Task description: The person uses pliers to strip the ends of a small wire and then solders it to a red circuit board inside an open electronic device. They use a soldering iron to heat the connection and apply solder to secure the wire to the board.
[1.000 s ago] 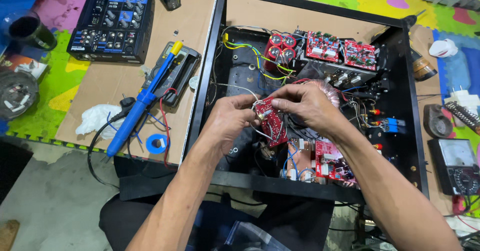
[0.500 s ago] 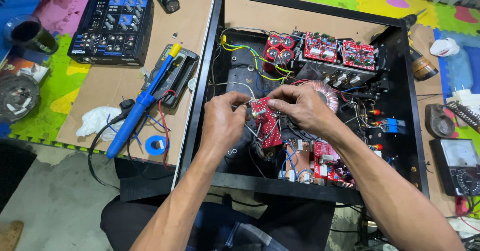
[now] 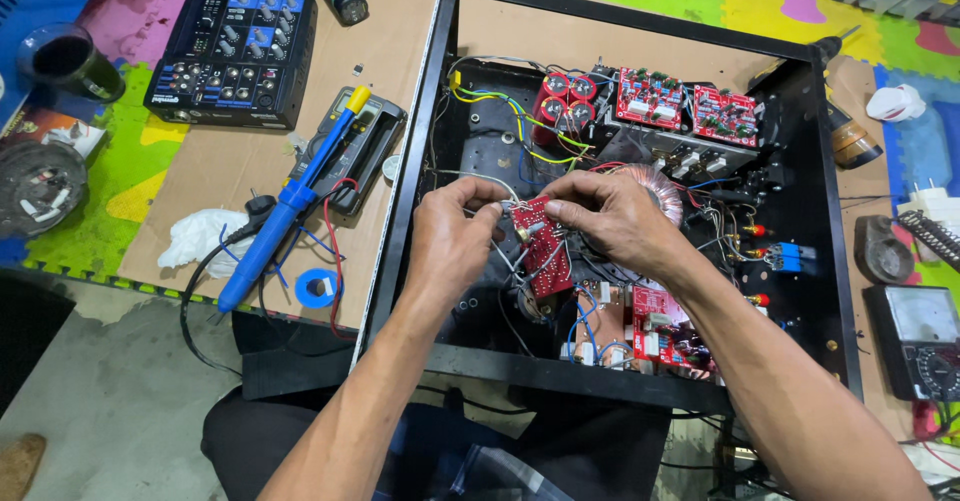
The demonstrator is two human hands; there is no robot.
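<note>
Both hands work over the black case (image 3: 420, 161); the left hand (image 3: 450, 236) pinches grey wires (image 3: 478, 176) beside the small red board (image 3: 545, 251); the right hand (image 3: 615, 216) pinches the board's top edge; best held steady, wires kept slack.

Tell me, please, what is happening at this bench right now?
A person holds a small red circuit board with both hands over an open black chassis. The left hand pinches its wires, and the right hand grips its top edge. A blue desoldering pump lies on the cardboard beside the chassis.
</note>
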